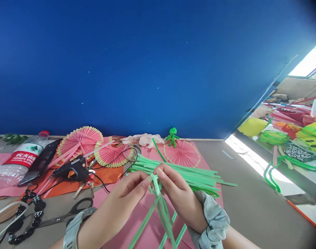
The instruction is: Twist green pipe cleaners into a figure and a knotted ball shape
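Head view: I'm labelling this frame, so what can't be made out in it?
In the head view:
Held green strips: lower ends, cut off by the bottom edge.
Left grip and right grip: some fingers, hidden by the hands themselves.
Scissors: one handle loop, partly hidden by the wristband.
Bottle: fine label print, too small.

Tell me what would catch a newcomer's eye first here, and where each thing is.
The broad blue panel filling most of the upper view would probably win. Next, low in the middle, the left hand and right hand pinch knotted light-green strips. Beyond them, near the panel's foot, is a small green figure by a pink pleated fan.
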Motion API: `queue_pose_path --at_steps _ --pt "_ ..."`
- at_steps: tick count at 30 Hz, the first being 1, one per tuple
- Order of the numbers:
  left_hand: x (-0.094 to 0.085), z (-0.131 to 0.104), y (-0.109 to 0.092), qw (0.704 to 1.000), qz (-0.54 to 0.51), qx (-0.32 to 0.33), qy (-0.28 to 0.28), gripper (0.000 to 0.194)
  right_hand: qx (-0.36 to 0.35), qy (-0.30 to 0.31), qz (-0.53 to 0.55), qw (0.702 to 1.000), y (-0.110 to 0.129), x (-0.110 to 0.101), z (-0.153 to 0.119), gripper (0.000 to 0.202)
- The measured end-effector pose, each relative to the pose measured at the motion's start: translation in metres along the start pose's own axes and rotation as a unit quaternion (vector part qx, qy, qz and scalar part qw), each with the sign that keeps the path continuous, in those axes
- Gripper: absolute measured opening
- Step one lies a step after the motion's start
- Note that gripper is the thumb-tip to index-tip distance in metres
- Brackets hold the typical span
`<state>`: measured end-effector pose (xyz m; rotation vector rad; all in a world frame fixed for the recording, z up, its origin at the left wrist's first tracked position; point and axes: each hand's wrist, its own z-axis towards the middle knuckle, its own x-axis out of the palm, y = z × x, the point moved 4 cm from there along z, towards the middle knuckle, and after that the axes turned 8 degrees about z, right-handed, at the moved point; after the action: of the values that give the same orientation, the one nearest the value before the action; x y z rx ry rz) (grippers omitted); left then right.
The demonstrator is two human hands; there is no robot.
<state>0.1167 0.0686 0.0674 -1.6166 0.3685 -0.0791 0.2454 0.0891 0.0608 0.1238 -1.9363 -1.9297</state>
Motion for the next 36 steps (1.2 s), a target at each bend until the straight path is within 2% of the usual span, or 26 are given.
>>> queue_pose_path --at_steps 3,8,10,13,17,23,26,36 --pt "-0.002 0.000 -0.004 1.000 0.026 0.001 -0.013 0.028 0.021 0.012 0.020 1.000 -0.001 0.003 0.001 0.034" --pt "-0.005 0.000 0.006 0.996 0.027 -0.024 -0.084 0.023 0.066 0.054 0.109 0.990 -0.011 0.008 0.004 0.034" --pt "-0.006 0.000 0.012 0.993 0.008 -0.036 -0.112 0.022 0.070 0.062 0.111 0.989 -0.015 0.010 0.004 0.032" --pt "-0.004 0.000 0.017 0.989 -0.044 -0.052 -0.129 0.021 0.059 0.043 0.089 0.993 -0.016 0.011 0.004 0.033" --pt "0.000 -0.003 0.013 0.989 -0.091 -0.055 -0.105 0.022 0.051 0.009 0.092 0.994 -0.010 0.009 0.004 0.033" --pt "0.011 -0.002 0.014 0.998 0.012 0.005 -0.061 0.022 0.046 -0.040 0.137 0.989 -0.002 0.001 0.004 0.028" --pt "0.016 -0.001 0.016 0.999 0.016 0.025 -0.040 0.025 0.058 -0.033 0.155 0.986 -0.003 -0.001 0.004 0.027" --pt "0.016 -0.003 0.012 0.998 -0.049 0.017 0.020 0.019 0.068 -0.020 0.180 0.981 -0.001 0.001 0.002 0.025"
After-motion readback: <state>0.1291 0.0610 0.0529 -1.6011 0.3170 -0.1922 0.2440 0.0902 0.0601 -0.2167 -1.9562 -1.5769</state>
